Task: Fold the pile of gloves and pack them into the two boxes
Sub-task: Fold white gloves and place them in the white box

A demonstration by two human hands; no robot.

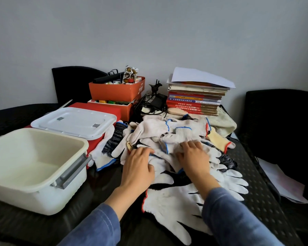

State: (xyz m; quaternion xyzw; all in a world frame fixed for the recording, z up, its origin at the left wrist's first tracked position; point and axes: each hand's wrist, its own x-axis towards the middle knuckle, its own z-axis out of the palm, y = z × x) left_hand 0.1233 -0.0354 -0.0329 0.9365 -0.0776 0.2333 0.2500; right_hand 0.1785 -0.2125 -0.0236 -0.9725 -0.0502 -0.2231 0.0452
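Knitted cotton gloves (169, 137) are light, limp and tangle easily; your left hand (138, 164) and right hand (194, 157) rest flat, gripping nothing. Pinch one by its cuff.

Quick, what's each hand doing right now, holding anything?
Left hand: fingers loosely curled, resting on the glove pile; no clear grasp visible.
Right hand: fingers spread flat, pressing on the pile, holding nothing.
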